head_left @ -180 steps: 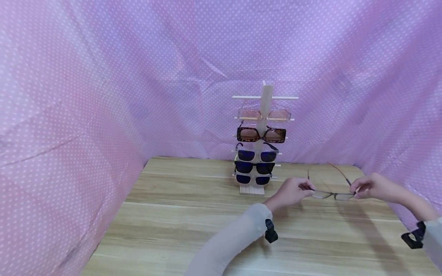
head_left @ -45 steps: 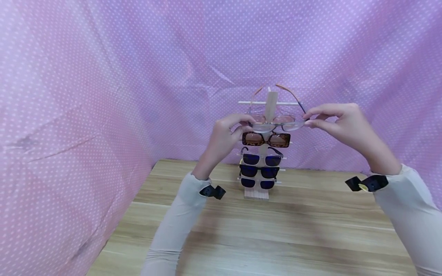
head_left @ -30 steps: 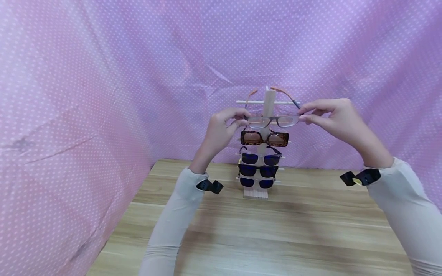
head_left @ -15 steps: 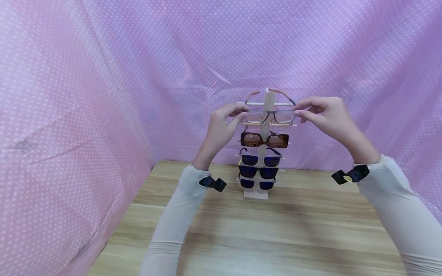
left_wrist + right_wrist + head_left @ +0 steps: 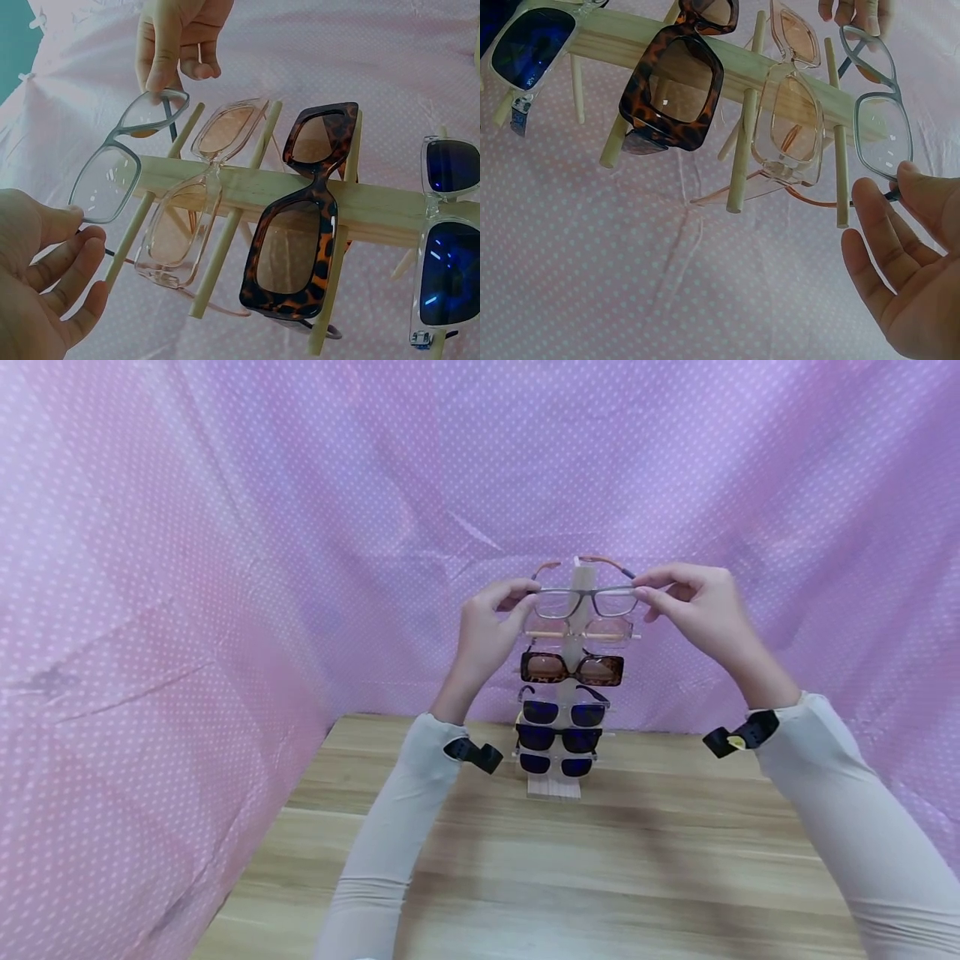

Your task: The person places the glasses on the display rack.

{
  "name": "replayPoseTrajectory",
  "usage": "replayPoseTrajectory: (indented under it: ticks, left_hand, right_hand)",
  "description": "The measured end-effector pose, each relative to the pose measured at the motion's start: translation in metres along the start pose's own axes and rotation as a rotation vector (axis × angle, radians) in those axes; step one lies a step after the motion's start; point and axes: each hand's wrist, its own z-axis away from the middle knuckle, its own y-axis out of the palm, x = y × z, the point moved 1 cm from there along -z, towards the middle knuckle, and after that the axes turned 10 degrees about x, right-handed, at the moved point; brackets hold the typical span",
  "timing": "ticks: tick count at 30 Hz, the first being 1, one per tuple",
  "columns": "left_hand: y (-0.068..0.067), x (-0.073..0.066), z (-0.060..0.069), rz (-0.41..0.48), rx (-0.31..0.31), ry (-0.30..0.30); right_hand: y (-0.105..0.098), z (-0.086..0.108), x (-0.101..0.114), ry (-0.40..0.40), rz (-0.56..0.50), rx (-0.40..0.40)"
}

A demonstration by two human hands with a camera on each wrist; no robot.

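A pair of grey-framed eyeglasses point(image 5: 587, 594) with clear lenses and orange temple tips is held level at the top of a wooden display stand point(image 5: 553, 787). My left hand point(image 5: 483, 627) pinches its left hinge corner between thumb and fingers. At the opposite corner, my right hand point(image 5: 697, 606) pinches the frame the same way. In the right wrist view, a temple runs past the top peg point(image 5: 841, 172); whether it rests on the peg I cannot tell. Directly below hang clear pink glasses point(image 5: 176, 225), then tortoiseshell sunglasses point(image 5: 326, 191).
Lower on the stand are clear-framed sunglasses point(image 5: 557, 713) with blue lenses, black sunglasses point(image 5: 557, 737) and another blue-lensed pair point(image 5: 556, 764). The stand is on a wood-grain table point(image 5: 360, 760). Pink dotted cloth point(image 5: 420, 468) surrounds it at the back and sides.
Both hands have carried the eyeglasses from low on the right to the stand. Over the last second the frame has risen from in front of the pink glasses to the top peg.
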Motion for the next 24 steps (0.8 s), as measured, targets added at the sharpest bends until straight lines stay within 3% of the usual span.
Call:
replayPoseTrajectory:
  ticks: [12, 24]
  left_hand:
    - [0.0, 0.003, -0.006, 0.04, -0.023, -0.043]
    - [-0.009, 0.007, -0.012, 0.16, 0.059, -0.122]
  right_hand:
    - [0.005, -0.003, -0.007, 0.008, -0.008, -0.001]
    - [0.002, -0.008, -0.002, 0.019, -0.006, 0.06]
